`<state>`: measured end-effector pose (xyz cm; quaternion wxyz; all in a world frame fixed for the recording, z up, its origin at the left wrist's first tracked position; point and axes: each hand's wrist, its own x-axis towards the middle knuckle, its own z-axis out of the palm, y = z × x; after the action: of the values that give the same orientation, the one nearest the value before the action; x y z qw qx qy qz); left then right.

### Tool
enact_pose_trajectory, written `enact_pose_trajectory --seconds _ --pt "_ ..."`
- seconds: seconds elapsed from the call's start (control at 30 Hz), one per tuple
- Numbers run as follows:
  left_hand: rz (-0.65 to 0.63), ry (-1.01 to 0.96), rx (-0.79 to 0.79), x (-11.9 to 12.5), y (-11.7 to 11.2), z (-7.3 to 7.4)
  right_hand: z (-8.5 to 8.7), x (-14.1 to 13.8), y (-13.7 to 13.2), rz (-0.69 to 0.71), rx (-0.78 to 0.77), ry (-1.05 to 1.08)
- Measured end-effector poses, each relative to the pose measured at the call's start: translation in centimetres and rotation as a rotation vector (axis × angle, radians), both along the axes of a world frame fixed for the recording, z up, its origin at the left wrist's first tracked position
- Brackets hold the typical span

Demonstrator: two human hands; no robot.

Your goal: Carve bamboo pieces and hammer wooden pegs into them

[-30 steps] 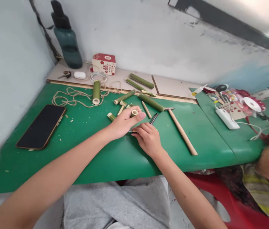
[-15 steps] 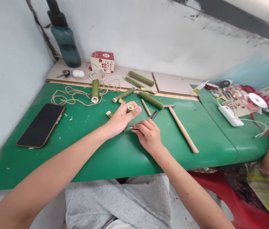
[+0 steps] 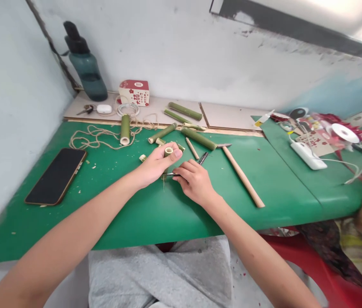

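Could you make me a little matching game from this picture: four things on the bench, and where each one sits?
Things:
1 phone
2 water bottle
3 short bamboo tube
4 white power strip

Places:
A in the left hand
B far left corner, against the wall
C flat on the green mat, left side
D right side, amid craft clutter

Pairs: 1-C, 2-B, 3-A, 4-D
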<state>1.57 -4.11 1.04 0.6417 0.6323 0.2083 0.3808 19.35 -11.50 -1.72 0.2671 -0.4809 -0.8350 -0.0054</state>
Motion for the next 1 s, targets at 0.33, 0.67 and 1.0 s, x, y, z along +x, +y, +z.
enact_pose_trajectory --seconds 0.33,0.67,1.0 --pt "0.002 0.007 0.003 0.1 0.0 0.2 -0.9 0.3 -0.7 -0.011 0.144 0.013" --pt "0.011 -0.008 -0.043 0.3 -0.2 0.5 -1.2 -0.4 -0.6 -0.029 0.126 -0.055" --pt "0.021 -0.055 -0.049 0.2 -0.3 0.5 -1.2 -0.7 -0.5 -0.032 0.120 -0.162"
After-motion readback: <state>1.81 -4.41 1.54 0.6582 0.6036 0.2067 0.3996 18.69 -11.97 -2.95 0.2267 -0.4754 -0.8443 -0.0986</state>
